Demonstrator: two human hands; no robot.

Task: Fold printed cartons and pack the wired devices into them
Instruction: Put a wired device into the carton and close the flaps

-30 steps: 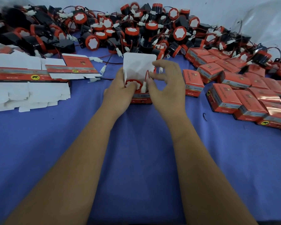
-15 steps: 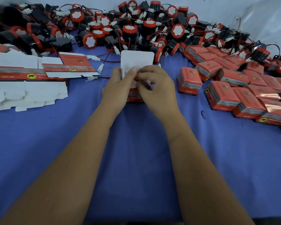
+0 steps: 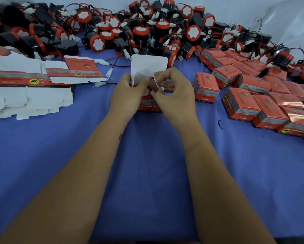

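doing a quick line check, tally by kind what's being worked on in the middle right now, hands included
hands: 2, left hand and right hand
open carton: 1, gripped by both
wired device inside it: 1, mostly hidden
total: 4
The loose devices and closed cartons overlap too much to count.

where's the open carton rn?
Head view, centre: the open carton stands on the blue cloth between the left hand and right hand, lid flap up, just in front of the device pile.
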